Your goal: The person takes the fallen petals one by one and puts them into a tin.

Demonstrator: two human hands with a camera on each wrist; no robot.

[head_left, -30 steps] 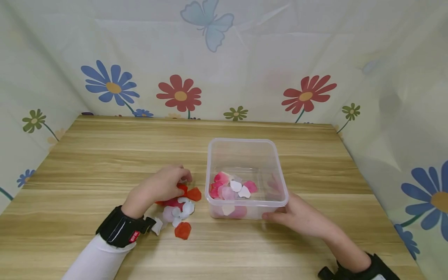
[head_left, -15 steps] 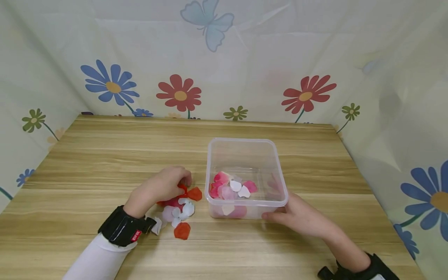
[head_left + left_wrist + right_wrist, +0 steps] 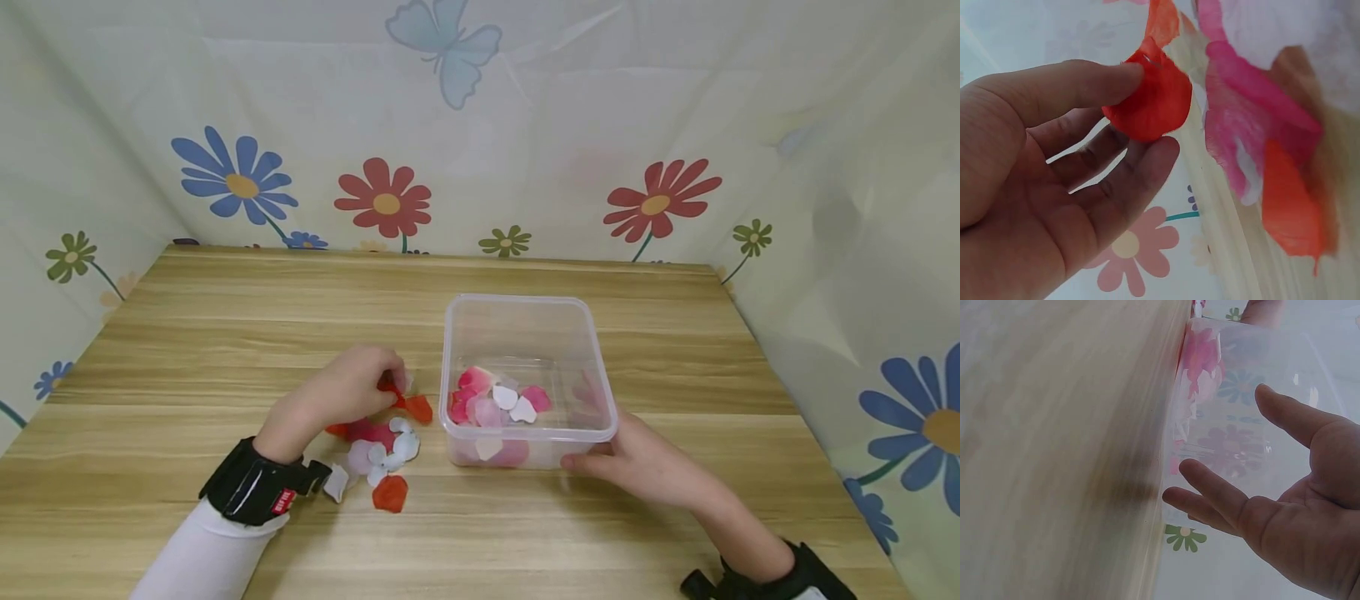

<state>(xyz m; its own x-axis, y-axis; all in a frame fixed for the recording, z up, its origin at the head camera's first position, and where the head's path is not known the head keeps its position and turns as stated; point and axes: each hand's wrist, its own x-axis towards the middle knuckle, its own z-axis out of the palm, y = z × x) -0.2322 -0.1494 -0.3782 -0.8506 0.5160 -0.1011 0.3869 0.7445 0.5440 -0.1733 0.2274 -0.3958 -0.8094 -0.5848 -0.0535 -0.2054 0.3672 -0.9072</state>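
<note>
Left hand pinches a red petal (thumb against fingers) above the petal pile on the surface; right hand, fingers relaxed, touches the clear container.

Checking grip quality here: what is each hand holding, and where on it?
Left hand pinches a red petal by its edge. Right hand touches the clear box's near corner.

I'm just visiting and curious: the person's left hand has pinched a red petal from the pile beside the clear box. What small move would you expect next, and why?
Probably the left hand carries the red petal rightward over the clear box and lets go. The petal is pinched between thumb and fingers, the box beside it already holds pink and white petals, and the right hand rests at the box's near corner.
</note>
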